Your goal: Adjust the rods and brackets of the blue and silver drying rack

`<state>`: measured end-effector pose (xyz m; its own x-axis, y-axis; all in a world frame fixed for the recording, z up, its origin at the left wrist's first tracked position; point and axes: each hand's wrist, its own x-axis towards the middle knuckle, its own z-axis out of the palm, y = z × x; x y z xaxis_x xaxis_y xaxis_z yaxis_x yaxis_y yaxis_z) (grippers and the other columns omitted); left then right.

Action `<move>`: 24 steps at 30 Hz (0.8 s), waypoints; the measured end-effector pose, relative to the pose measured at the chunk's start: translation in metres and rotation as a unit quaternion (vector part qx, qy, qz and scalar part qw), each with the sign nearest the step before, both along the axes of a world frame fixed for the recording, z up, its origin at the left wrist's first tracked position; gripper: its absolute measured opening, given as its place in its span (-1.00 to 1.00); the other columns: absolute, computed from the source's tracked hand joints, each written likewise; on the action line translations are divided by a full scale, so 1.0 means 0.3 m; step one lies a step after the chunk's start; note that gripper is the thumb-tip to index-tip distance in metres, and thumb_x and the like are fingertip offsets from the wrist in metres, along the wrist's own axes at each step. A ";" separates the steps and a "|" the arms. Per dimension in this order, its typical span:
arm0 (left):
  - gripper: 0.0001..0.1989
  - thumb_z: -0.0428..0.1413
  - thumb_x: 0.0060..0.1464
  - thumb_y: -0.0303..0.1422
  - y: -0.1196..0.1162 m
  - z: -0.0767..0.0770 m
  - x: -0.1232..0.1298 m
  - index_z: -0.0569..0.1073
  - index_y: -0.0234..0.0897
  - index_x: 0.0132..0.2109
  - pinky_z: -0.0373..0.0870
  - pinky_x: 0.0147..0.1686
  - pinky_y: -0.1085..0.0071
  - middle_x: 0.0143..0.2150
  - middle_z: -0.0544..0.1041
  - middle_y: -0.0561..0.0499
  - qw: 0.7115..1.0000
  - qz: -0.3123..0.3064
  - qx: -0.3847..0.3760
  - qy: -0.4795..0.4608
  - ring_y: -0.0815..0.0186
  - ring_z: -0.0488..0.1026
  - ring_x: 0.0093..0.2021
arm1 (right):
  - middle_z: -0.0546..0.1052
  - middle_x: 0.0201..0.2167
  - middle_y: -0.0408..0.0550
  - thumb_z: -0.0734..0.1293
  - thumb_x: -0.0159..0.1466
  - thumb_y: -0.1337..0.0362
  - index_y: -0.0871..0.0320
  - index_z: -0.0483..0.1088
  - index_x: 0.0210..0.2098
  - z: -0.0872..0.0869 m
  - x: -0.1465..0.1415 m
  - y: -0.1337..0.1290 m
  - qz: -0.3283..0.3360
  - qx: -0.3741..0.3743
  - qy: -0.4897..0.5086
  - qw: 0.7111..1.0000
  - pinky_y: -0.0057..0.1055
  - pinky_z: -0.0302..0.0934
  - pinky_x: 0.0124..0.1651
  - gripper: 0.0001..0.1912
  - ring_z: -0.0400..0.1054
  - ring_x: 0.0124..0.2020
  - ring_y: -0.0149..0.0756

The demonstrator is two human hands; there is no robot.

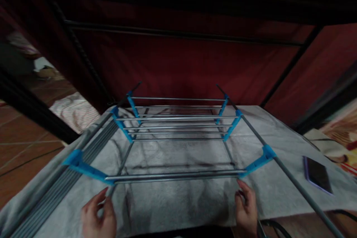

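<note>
A metal rack frame with thin cross rods (178, 140) and blue plastic brackets (255, 163) stands on a grey cloth (178, 200). My left hand (99, 214) is at the lower left, below the near left blue bracket (90, 170), its fingers curved and apart with nothing seen between them. At the lower right, my right hand (245, 208) is just under the right end of the nearest rods (178, 175). Its fingers are curled, thumb apart from the forefinger, and nothing shows in them. Long side poles run along both sides of the rack.
Several loose grey rods (60, 189) lie along the left side of the cloth. A phone (318, 174) rests at the right. Dark red fabric (178, 63) with black bars rises behind the rack. Striped cloth (75, 113) lies on the tiled floor at left.
</note>
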<state>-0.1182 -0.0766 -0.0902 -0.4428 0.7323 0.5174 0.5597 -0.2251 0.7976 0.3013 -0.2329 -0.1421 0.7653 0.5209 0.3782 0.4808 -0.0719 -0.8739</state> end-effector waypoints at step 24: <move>-0.60 -0.05 0.26 -0.09 0.853 0.375 0.201 0.54 -0.29 -0.19 0.40 -0.26 0.39 -0.36 0.52 0.00 0.929 -0.030 0.104 -0.355 0.33 0.44 -0.37 | 0.48 0.08 0.08 0.14 0.45 0.32 0.16 0.34 0.12 0.708 -0.586 1.020 0.343 -0.092 -0.480 0.802 -0.20 0.21 0.09 -0.70 0.37 0.04 -0.11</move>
